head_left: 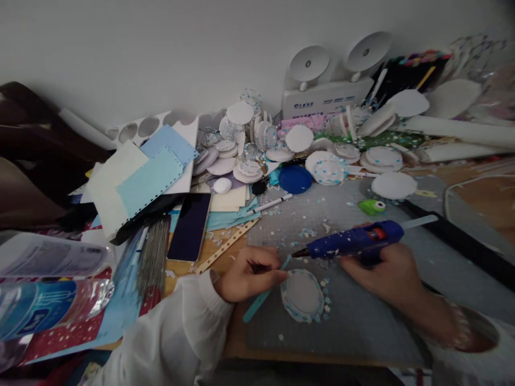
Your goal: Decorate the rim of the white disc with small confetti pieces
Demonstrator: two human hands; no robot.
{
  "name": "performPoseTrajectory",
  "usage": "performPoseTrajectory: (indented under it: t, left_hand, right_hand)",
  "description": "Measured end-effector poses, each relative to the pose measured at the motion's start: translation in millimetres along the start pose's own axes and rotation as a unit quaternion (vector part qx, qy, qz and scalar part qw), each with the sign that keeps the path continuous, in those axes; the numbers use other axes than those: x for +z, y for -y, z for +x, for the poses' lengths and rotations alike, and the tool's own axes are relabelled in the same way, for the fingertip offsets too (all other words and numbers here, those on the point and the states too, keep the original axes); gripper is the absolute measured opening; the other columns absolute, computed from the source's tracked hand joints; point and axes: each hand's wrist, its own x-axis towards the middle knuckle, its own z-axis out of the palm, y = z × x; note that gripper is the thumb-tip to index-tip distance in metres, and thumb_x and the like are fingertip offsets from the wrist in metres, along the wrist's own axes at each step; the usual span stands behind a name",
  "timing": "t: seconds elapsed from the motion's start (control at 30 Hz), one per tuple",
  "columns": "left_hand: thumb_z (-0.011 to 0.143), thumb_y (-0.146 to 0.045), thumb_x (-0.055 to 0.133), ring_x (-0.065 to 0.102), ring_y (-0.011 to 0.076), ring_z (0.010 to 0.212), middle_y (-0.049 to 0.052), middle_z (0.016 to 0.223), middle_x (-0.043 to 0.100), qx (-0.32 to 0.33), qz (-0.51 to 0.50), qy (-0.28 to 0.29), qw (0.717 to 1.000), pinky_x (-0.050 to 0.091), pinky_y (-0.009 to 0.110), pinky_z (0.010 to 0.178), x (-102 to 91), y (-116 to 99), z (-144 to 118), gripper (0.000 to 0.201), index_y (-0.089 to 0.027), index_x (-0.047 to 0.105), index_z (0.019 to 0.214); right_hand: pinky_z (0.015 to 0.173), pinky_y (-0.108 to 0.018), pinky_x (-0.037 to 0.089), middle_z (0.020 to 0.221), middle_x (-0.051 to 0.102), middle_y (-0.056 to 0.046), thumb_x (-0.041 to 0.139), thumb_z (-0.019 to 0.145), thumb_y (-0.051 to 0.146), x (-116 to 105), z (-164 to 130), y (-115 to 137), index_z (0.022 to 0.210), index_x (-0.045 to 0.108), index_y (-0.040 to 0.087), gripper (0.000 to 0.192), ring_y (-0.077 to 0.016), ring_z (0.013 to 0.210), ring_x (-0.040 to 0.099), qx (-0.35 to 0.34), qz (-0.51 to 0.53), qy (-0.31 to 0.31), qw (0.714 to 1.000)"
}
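Lower centre: R hand [382, 273] grips blue glue gun [354, 241]; L hand [249, 274] fingers pinch teal strip [263, 296] beside white foam disc [302, 294].

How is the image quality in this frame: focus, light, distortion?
Head view: dim, flat indoor light, no hard shadows or glare; strong wide-angle bending at the edges; the whole frame is soft, the left hand, glue gun and disc readable, the bag at far left smeared.
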Motion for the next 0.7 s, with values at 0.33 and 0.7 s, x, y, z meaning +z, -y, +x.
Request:
performPoseTrajectory:
  t: [0.33, 0.7]
  left_hand:
    - [0.083, -0.033, 0.060, 0.038, 0.0124, 0.055, -0.001, 0.052, 0.038, 0.002, -0.016, -0.005, 1.000, 0.028, 0.029, 0.055, 0.1, 0.8, -0.6, 0.043, -0.017, 0.044, 0.047]
    - [0.084, -0.040, 0.059, 0.038, 0.0130, 0.057, -0.001, 0.051, 0.035, 0.002, -0.006, -0.002, 1.000, 0.028, 0.029, 0.056, -0.5, -0.1, 0.3, 0.048, -0.017, 0.040, 0.046]
  right_hand:
    - [0.040, -0.030, 0.041, 0.041, 0.057, -0.002, 0.060, 0.065, 0.039, 0.7, 0.2, 1.5, 0.046, 0.051, 0.024, 0.025, -0.0181, 0.038, 0.055, 0.003, 0.003, 0.009, 1.000]
    - [0.057, -0.034, 0.051, 0.064, 0.069, -0.005, 0.059, 0.069, 0.040, 4.6, -1.3, -1.2, 0.076, 0.062, 0.023, 0.019, -0.0238, 0.060, 0.066, -0.058, -0.034, -0.045, 0.997]
